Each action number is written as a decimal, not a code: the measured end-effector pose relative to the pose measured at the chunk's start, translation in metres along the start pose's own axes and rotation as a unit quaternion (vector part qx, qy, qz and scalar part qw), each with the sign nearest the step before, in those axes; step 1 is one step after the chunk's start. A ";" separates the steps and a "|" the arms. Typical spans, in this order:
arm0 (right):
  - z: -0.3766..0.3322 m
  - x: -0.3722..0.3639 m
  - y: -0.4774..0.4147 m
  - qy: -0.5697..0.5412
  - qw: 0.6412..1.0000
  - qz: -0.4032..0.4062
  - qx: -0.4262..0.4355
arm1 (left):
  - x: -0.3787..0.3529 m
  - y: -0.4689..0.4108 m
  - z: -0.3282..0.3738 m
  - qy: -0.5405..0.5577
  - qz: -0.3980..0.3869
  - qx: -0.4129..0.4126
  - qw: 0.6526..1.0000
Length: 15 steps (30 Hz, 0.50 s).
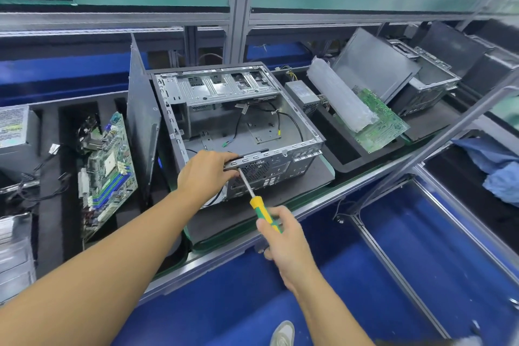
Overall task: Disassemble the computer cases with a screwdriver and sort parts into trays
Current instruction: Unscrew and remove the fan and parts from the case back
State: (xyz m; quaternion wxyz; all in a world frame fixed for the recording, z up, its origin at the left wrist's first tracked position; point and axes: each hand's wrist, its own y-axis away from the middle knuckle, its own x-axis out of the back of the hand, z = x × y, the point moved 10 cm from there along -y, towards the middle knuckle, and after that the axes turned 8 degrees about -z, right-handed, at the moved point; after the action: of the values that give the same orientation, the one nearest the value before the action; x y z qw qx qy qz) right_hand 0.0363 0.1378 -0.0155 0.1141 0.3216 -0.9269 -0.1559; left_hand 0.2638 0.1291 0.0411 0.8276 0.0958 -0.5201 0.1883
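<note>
Gripping the case (238,123) by its rear top edge, our left hand (203,170) steadies it; just beside it, our right hand (283,236) clasps the screwdriver (257,199), tip against the rear panel.

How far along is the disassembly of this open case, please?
Done: the open case holds no board; one motherboard lies in the left tray, a second motherboard in the right tray. In hand: the left hand grips the rear edge while the right hand works the screwdriver there. Left: the cables inside.
</note>
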 end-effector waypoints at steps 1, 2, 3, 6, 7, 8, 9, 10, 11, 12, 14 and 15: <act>-0.014 0.005 0.002 0.100 0.992 0.050 0.062 | 0.000 0.000 0.000 0.001 -0.001 -0.002 1.000; -0.025 0.005 0.005 0.183 0.973 0.079 0.112 | -0.001 0.001 0.000 0.001 -0.003 -0.004 1.000; -0.030 0.002 0.007 0.236 0.958 0.087 0.134 | -0.001 0.001 0.001 0.002 -0.003 -0.007 1.000; -0.015 -0.005 0.000 0.172 0.984 0.026 0.035 | -0.001 0.001 0.001 0.009 0.001 -0.009 1.000; -0.005 -0.010 -0.002 0.093 0.995 -0.003 -0.020 | 0.000 0.001 0.001 0.010 0.002 -0.010 1.000; 0.005 -0.016 -0.003 0.003 0.996 -0.031 -0.081 | 0.000 0.002 0.001 0.011 0.001 -0.010 1.000; 0.014 -0.022 -0.002 -0.094 0.984 -0.059 -0.137 | 0.000 0.001 0.001 0.014 -0.001 -0.010 1.000; 0.018 -0.029 0.000 -0.185 0.962 -0.091 -0.178 | 0.000 0.001 0.001 0.017 -0.003 -0.009 1.000; 0.017 -0.037 0.002 -0.270 0.933 -0.125 -0.204 | 0.000 0.001 0.001 0.020 -0.005 -0.007 1.000; 0.014 -0.042 0.004 -0.345 0.902 -0.146 -0.215 | 0.001 0.001 0.001 0.024 -0.007 -0.005 1.000; 0.011 -0.043 0.006 -0.437 0.864 -0.136 -0.210 | 0.001 0.001 0.001 0.029 -0.010 0.001 1.000; 0.011 -0.042 0.006 -0.438 0.868 -0.115 -0.204 | 0.001 0.001 0.001 0.031 -0.012 0.002 0.999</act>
State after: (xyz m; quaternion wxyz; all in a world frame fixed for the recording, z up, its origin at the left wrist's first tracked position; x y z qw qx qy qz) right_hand 0.0616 0.1715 -0.0283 -0.2589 0.2944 -0.7859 -0.4781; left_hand 0.2634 0.1301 0.0425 0.8451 0.0980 -0.4927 0.1828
